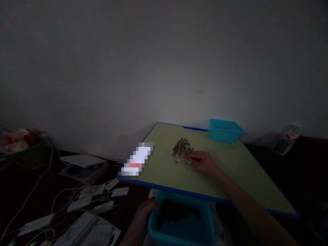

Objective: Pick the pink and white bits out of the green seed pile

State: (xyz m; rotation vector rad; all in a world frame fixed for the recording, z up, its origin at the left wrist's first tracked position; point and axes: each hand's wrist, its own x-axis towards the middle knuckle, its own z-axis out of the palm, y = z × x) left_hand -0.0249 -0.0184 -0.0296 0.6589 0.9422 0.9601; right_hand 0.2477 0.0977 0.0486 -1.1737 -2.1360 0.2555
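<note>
busy, it seems, with picking through or gathering the small dark bits of a pile near the middle of the table. at the near right edge of that pile with the right hand, with fingertips drawn close together; impossible to tell whether pinching anything. note something pink and whitish right by those fingertips, too blurred to name. see also the left hand curled over the left rim of a blue tub, below the table's near edge, with an inside too dim to read. find a second tub at the far right corner, well apart from both hands. for the next move, probably keep the right fingertips low and press lightly, so as not to scatter loose bits, while holding that left rim steady.
</note>
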